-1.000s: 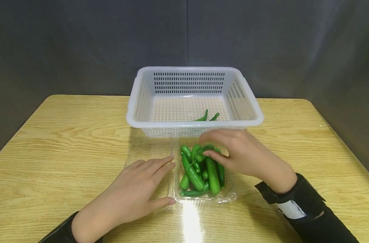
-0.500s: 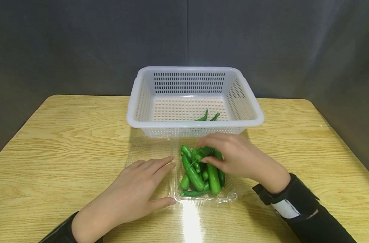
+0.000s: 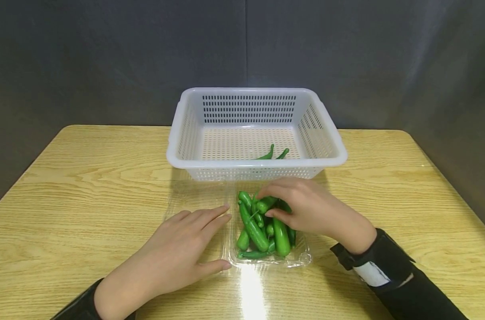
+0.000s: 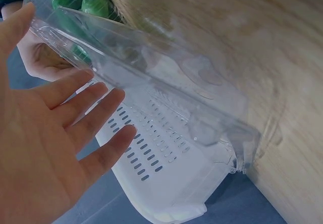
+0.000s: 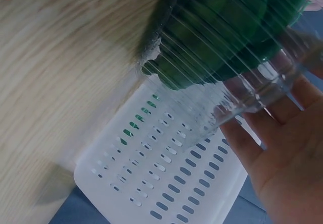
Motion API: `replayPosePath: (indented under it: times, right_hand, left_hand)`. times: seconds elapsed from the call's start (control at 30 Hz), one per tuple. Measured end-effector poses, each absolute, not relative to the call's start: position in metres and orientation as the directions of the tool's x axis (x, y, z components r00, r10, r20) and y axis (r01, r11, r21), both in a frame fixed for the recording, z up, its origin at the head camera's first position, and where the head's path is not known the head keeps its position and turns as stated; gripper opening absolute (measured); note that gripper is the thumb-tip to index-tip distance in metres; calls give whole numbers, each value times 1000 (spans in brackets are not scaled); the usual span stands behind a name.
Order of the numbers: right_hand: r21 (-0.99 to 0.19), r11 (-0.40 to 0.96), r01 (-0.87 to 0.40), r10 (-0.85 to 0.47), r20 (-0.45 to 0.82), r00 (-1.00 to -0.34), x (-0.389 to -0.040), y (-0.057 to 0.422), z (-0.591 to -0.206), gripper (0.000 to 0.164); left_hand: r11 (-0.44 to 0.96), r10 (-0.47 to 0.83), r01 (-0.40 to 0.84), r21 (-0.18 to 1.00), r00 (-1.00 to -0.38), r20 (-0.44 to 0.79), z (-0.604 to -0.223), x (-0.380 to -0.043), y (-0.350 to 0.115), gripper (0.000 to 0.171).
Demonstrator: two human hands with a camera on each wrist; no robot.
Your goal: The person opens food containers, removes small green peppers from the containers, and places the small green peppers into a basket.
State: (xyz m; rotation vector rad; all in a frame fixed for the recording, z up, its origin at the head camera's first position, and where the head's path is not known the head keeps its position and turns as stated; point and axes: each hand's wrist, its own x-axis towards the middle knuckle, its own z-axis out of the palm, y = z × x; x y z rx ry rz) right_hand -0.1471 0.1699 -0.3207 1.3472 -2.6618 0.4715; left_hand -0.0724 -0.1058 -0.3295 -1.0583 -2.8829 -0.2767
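Note:
My right hand [image 3: 310,206] reaches over a clear plastic clamshell box [image 3: 302,254] and pinches a green pepper [image 3: 266,204] between thumb and fingers. That pepper lies on top of several other green peppers [image 3: 255,231] heaped in the box, and the hand hides part of the heap. With fingers straight and spread, my left hand [image 3: 178,251] rests over the box's opened lid [image 3: 196,191], fingertips right at the hinge. The left wrist view shows its palm [image 4: 45,138] beside the clear plastic, holding nothing. In the right wrist view, the peppers [image 5: 227,27] show through the ribbed wall.
A white slotted basket [image 3: 256,163] stands right behind the box. A few thin green peppers [image 3: 268,154] lie inside, near its front wall. The wooden table [image 3: 86,186] ends at a dark grey partition [image 3: 126,62] at the back and sides.
My right hand has moved slightly left and down with the pepper, which now sits lower on the heap. My left hand, the box and the basket have stayed put.

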Motion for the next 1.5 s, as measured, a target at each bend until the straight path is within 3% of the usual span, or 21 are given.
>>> replayPosePath:
  times: [1.1,1.5]
  right_hand:
    - [-191,514,-836,-774,318,-548,-147,170,-316,30]
    - [-166,472,-866,-779,381,-498,-140,167,-306,32]
  left_hand:
    - [748,639,649,137,-761,113,-329,-72,-106,83]
    - [745,643,653,138,-757,113,-329,-72,-106,83]
